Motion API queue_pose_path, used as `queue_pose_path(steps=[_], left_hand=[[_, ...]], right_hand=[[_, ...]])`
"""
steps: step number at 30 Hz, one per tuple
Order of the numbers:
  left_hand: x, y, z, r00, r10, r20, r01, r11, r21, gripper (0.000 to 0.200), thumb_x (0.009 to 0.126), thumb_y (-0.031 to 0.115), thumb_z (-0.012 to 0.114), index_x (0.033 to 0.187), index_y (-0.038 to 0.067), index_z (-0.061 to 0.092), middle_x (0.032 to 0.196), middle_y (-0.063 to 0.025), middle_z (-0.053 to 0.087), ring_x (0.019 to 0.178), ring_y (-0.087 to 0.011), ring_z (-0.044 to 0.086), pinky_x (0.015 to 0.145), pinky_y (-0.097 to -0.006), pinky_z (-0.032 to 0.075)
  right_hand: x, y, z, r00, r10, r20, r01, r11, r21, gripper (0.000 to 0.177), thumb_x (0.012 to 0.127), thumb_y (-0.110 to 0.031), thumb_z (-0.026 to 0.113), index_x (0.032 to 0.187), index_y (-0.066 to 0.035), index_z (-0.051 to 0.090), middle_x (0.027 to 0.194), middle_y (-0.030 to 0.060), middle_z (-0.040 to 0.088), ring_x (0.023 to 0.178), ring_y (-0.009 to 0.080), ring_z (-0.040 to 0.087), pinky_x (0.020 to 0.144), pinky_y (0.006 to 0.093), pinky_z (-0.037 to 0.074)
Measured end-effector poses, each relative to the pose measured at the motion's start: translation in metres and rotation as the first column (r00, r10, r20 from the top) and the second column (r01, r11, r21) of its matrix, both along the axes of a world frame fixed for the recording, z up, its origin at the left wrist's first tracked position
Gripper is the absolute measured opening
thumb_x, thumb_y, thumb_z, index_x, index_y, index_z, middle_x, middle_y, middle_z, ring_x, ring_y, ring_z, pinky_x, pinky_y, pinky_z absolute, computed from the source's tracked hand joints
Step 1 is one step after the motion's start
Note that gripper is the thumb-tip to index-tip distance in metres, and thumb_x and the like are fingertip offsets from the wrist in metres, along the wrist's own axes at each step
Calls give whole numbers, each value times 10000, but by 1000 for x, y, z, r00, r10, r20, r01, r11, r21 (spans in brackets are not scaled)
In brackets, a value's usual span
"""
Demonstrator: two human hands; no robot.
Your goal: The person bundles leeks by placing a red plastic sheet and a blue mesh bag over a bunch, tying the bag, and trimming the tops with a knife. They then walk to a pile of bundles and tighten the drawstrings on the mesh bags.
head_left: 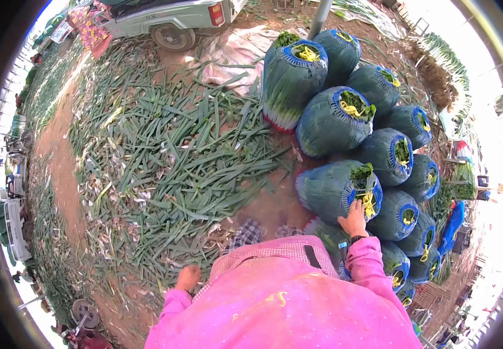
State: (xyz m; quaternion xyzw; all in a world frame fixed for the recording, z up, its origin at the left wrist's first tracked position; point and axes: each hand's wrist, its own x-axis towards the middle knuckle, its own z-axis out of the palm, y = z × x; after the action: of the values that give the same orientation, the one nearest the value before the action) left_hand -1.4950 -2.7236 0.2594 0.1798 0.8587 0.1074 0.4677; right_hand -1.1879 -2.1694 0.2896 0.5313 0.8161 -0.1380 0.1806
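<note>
Widest of all is the ground (59, 163), brown earth with loose long green leaves (176, 145) strewn thickly over its middle and left. At its far edge, left of centre, stands a pale truck (176, 22). On its right side the bulging green bundles (295, 75) crowd together, blue bands round their mouths (some upright, some leaning). The bundle I am touching (324, 186) is at the near left of that crowd, just ahead of me to the right, its mouth tipped toward the right. Yellow ties (369, 205) show in its mouth, green leaf beside them. My right hand (353, 222) reaches that rim, thumb apart from the open fingers; my left hand (188, 277) hangs low at my side, its finger pose too unclear to tell. A dark band (358, 238) circles my right wrist.
</note>
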Motion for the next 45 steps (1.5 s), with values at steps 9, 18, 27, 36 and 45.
queue_pose_path(steps=[9, 18, 27, 36, 45], left_hand=[[-89, 51, 13, 993, 72, -94, -68, 997, 40, 250, 810, 253, 563, 951, 79, 675, 910, -185, 667, 890, -377, 627, 801, -416, 493], [-87, -69, 11, 947, 315, -64, -320, 943, -88, 290, 815, 264, 534, 908, 26, 673, 831, -219, 660, 843, -387, 637, 760, -435, 493], [-157, 19, 33, 945, 43, -325, -58, 998, -37, 274, 834, 267, 540, 858, 24, 664, 849, -247, 635, 847, -420, 614, 750, -467, 489], [-231, 141, 118, 859, 30, -511, 102, 968, 228, 194, 849, 188, 569, 950, 39, 644, 899, -201, 648, 888, -379, 618, 747, -397, 495], [-166, 59, 38, 970, -180, -161, 147, 970, -194, 285, 823, 288, 519, 909, 64, 673, 894, -229, 646, 896, -417, 609, 788, -481, 484]], right_hand=[[-3, 7, -3, 998, -64, -8, 63, 992, -108, 952, 689, -329, 703, 1397, 87, 223, 1472, 295, 172, 1366, 449, 163, 1123, 426, 219], [-4, 6, -2, 998, -68, 5, 68, 991, -115, 953, 680, -315, 701, 1394, 95, 221, 1475, 292, 167, 1367, 451, 158, 1125, 430, 212], [-5, 3, 7, 991, -102, -91, 93, 991, -97, 917, 675, -298, 690, 1393, 74, 257, 1485, 263, 184, 1373, 434, 169, 1122, 428, 220], [2, 6, 0, 980, -123, -155, 104, 987, -122, 878, 672, -258, 677, 1381, 78, 282, 1489, 260, 174, 1382, 429, 142, 1131, 425, 199], [-5, 1, 4, 969, -208, -131, 198, 977, -82, 818, 693, -201, 674, 1377, 56, 307, 1480, 249, 210, 1375, 409, 182, 1125, 402, 225]])
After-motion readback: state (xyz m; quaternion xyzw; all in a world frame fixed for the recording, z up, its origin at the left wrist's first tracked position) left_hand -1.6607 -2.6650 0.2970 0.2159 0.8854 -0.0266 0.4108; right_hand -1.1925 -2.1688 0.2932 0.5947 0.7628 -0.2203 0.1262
